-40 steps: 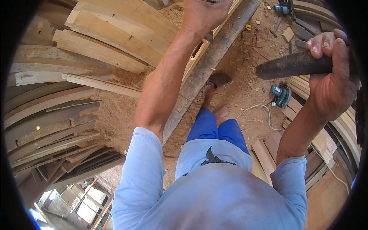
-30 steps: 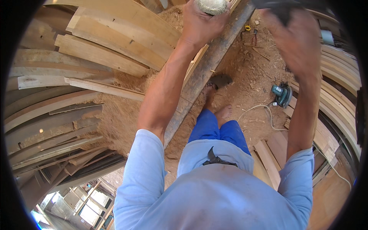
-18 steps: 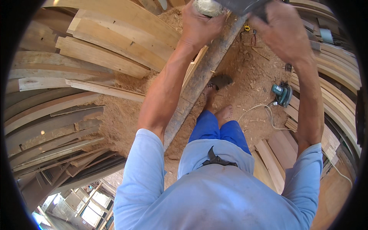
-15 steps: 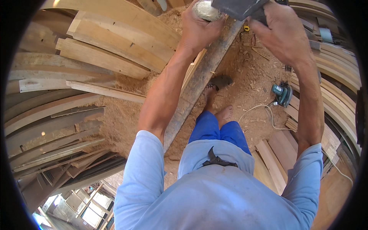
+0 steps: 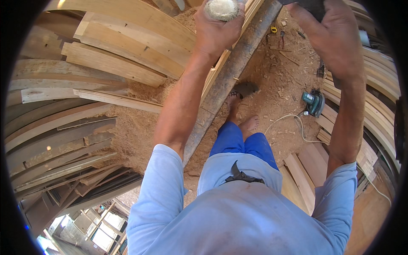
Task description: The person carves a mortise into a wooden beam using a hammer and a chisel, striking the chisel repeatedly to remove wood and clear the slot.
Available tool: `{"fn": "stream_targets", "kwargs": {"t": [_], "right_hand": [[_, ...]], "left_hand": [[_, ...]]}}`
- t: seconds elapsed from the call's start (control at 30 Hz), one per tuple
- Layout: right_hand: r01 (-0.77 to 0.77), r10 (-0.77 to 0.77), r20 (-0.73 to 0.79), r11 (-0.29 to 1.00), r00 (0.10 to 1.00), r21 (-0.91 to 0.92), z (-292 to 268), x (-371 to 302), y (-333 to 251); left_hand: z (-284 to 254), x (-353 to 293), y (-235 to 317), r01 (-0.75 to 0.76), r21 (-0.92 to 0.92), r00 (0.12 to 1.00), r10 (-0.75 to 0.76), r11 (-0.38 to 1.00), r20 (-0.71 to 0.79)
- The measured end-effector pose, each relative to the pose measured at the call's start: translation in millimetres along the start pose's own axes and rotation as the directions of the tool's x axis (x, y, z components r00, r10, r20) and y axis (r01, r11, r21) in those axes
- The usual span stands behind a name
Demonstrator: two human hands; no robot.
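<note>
My left hand (image 5: 216, 36) is wrapped round a thick upright wooden handle (image 5: 222, 9) whose pale round end is battered and frayed at the rim. The fist hides whatever lies below that end. To the right, my right hand (image 5: 331, 38) is closed on a dark, block-shaped tool (image 5: 312, 7), partly cut off by the upper edge. A gap separates the tool from the frayed end. Beneath the left hand, a pale strip of timber (image 5: 250, 19) runs along a long, weathered plank (image 5: 229, 72).
Stacked boards (image 5: 127, 40) fill the left side, and more boards (image 5: 378, 80) line the right. Sawdust and shavings cover the ground. A green circular saw (image 5: 313, 103) with a pale cord (image 5: 300, 124) lies at right. A yellow tape measure (image 5: 273, 29) rests beyond the plank.
My right hand and the dark tool have moved right, away from the frayed end. My left hand has shifted slightly left and up, still gripping the handle.
</note>
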State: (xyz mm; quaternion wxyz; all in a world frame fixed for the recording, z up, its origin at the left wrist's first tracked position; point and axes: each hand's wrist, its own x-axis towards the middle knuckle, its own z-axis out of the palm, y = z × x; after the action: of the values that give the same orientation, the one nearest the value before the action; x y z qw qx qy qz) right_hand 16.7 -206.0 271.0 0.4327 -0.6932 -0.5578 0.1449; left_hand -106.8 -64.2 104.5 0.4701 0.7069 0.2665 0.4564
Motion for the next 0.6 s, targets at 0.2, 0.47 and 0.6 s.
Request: {"fn": "stream_targets", "kwargs": {"t": [0.2, 0.47, 0.6], "right_hand": [[0.102, 0.021, 0.19, 0.783, 0.982, -0.614, 15.1, 2.4, 34.7], [0.168, -0.083, 0.184, 0.839, 0.979, -0.518, 11.0, 7.6, 48.8], [0.101, 0.005, 0.198, 0.846, 0.98, -0.524, 9.3, 13.0, 25.5]], "left_hand": [[0.0, -6.9, -2.3, -0.005, -0.154, 0.997, 0.018, 0.988, 0.081], [0.0, -8.3, -0.3, 0.045, -0.093, 0.997, -0.038, 0.995, 0.074], [-6.3, -10.8, 2.7, 0.072, -0.04, 0.996, -0.07, 0.997, 0.06]]}}
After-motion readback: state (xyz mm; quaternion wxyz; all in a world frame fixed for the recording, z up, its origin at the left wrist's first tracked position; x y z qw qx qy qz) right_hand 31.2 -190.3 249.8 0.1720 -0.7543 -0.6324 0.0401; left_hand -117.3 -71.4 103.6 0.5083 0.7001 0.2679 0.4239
